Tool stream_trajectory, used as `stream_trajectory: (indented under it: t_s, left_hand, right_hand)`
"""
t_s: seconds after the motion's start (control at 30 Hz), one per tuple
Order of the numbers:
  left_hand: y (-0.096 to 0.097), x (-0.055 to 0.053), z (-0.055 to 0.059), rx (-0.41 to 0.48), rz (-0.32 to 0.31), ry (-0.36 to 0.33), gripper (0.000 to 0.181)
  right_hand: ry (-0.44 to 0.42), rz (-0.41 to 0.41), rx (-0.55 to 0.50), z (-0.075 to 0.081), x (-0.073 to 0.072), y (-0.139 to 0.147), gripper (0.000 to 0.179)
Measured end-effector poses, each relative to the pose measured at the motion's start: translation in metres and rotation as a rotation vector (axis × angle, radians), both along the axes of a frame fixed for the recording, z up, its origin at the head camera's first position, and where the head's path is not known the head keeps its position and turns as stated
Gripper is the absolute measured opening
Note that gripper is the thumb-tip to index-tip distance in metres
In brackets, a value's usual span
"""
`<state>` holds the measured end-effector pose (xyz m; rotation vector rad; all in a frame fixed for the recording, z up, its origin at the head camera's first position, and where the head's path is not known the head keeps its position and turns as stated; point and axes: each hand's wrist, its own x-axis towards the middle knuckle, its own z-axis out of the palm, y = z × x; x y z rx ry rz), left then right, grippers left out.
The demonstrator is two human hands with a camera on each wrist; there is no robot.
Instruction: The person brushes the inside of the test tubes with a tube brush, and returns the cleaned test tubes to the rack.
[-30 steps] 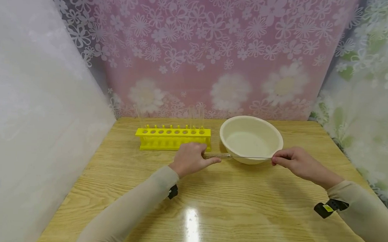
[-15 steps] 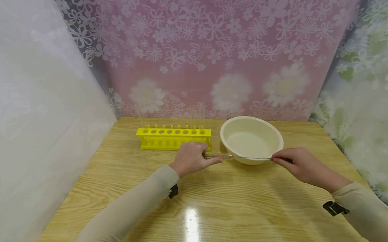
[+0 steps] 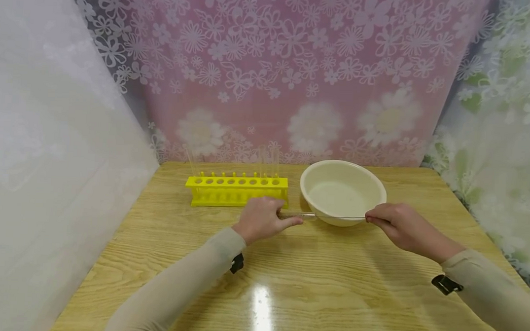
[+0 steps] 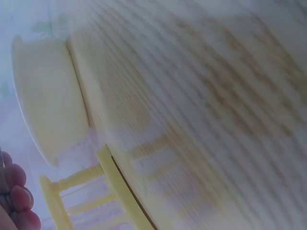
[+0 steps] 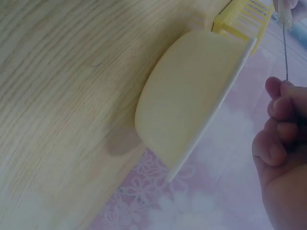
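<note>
My left hand (image 3: 262, 218) grips a clear glass test tube (image 3: 306, 215) held sideways above the table, its mouth toward the right. From that mouth runs the thin twisted wire of a test tube brush (image 3: 340, 217), whose far end my right hand (image 3: 402, 228) pinches between thumb and fingertips. Pale bristles (image 5: 287, 21) show by the tube in the right wrist view. Behind the wire stands a cream bowl (image 3: 339, 194), its front rim just beyond it. The left wrist view catches only the curled fingers (image 4: 19, 191) of my left hand at its edge.
A yellow test tube rack (image 3: 228, 182) stands behind my left hand, left of the bowl. Several clear tubes stand in it, one (image 3: 193, 163) at its left end and others (image 3: 275, 162) at its right. Floral curtains (image 3: 252, 61) hang behind the wooden table (image 3: 322, 286).
My right hand has shifted slightly left, and less brush wire shows between the tube and its fingertips. The left hand stays in place with the test tube.
</note>
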<state>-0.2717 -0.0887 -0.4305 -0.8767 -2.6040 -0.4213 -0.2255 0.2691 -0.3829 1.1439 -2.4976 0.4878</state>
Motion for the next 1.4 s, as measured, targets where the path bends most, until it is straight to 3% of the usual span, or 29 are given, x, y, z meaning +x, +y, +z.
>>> stream_trajectory:
  t_s: [0.4,0.67,0.87,0.97,1.07,1.17,1.4]
  left_hand:
    - [-0.013,-0.001,-0.004,0.014,0.047,-0.012,0.064]
    - [-0.015,0.0,-0.005,0.028,0.041,-0.016,0.065]
    - [-0.015,0.003,-0.005,0.01,0.063,-0.002,0.063]
    - [-0.007,0.005,-0.002,0.001,0.039,0.014,0.063]
    - [0.004,0.008,0.003,-0.014,-0.014,0.053,0.064]
    - [0.013,0.008,0.005,-0.03,-0.028,0.078,0.065]
    - [0.012,0.009,0.003,-0.059,0.001,0.093,0.066]
  right_hand:
    - [-0.078,0.03,-0.041,-0.004,-0.015,-0.015,0.02]
    - [-0.094,0.053,-0.042,-0.005,-0.016,-0.019,0.02]
    - [-0.175,0.04,-0.053,-0.003,-0.015,-0.023,0.02]
    - [-0.227,0.049,-0.053,-0.005,-0.014,-0.031,0.019]
    - [-0.261,0.107,-0.032,-0.009,-0.016,-0.048,0.018]
    - [-0.26,0.15,-0.025,-0.012,-0.018,-0.063,0.017]
    - [-0.174,0.121,-0.037,-0.012,-0.018,-0.071,0.017]
